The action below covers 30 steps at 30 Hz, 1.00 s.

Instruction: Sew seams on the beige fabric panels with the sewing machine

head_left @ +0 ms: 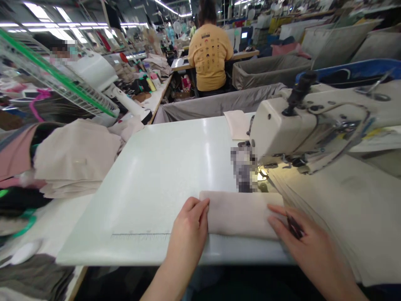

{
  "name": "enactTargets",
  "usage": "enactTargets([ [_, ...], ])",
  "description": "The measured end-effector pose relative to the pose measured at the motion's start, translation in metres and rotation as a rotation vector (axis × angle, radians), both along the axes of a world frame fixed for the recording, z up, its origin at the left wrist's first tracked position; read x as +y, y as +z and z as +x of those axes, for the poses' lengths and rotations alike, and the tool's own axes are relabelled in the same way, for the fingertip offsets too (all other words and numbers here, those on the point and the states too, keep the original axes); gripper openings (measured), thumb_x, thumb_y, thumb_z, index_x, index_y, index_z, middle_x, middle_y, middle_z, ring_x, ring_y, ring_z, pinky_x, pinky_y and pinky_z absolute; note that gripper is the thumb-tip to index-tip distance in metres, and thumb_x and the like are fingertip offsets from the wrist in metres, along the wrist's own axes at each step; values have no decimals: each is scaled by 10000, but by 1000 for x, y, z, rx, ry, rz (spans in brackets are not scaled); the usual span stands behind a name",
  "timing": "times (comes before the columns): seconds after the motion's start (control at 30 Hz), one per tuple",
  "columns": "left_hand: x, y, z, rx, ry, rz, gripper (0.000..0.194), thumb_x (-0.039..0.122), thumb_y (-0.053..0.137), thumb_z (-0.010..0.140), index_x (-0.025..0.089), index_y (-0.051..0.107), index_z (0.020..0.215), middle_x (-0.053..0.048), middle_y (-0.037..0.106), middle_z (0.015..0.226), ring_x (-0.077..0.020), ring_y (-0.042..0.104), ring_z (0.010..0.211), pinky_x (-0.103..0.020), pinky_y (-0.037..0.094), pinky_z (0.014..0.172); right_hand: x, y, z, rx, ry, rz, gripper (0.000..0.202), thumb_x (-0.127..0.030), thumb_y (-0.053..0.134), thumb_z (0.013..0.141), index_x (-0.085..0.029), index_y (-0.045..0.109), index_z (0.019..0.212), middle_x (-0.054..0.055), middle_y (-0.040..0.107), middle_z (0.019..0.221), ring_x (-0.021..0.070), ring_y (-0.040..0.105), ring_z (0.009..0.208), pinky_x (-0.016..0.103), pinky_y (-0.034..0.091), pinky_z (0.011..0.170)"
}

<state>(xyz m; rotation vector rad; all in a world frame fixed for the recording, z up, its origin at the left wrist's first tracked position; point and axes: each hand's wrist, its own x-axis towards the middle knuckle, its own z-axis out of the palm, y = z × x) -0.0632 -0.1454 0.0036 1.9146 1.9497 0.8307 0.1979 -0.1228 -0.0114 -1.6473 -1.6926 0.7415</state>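
A folded beige fabric piece (239,215) lies flat near the front edge of the white sewing table (156,175). My left hand (190,225) pinches its left end between thumb and fingers. On the right end, the thumb and index finger of my right hand (308,236) rest against the cloth. A small dark tool (294,227), its kind unclear, is tucked inside that hand's curled fingers. Just beyond the fabric stands the sewing machine (282,125), its lamp lit near the needle area. Part of that area is blurred out by pixel blocks.
Behind the machine's head lies another beige piece (235,124). Stacked beige cloth (77,154) sits at the left, and layered pale panels (357,200) spread at the right. A white fan (94,69) stands back left. A person in a yellow shirt (209,56) sits ahead, near grey fabric bins (269,71).
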Motion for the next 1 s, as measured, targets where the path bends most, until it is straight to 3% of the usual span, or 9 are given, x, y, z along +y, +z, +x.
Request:
enactTargets([
  [0.1, 3, 1, -4, 8, -20, 23, 320, 268, 445, 982, 192, 750, 1040, -58, 660, 829, -185, 665, 725, -318, 555, 682, -1, 3, -1, 31, -47, 18, 309, -518, 609, 870, -260, 770, 922, 59, 767, 952, 235, 704, 814, 327, 577, 727],
  [0.33, 9, 0, -11, -3, -32, 72, 325, 352, 469, 973, 201, 757, 959, -41, 661, 799, -183, 667, 694, -313, 553, 656, 1, 8, -6, 0, -7, -10, 224, -396, 585, 884, -248, 735, 811, -4, 681, 685, 174, 614, 605, 281, 509, 625],
  [0.83, 9, 0, -12, 25, -48, 110, 328, 356, 482, 978, 190, 761, 937, -31, 663, 810, -170, 672, 708, -293, 544, 658, 6, 7, -8, 54, -6, -48, 212, -361, 577, 879, -226, 736, 839, 9, 720, 784, 179, 643, 674, 277, 492, 659],
  [1.0, 8, 1, -12, 31, -49, 106, 341, 368, 474, 982, 190, 760, 930, -29, 661, 797, -167, 670, 697, -289, 549, 653, 5, 6, -8, 34, 10, -44, 208, -350, 580, 871, -224, 736, 818, -5, 681, 721, 163, 601, 629, 269, 473, 639],
])
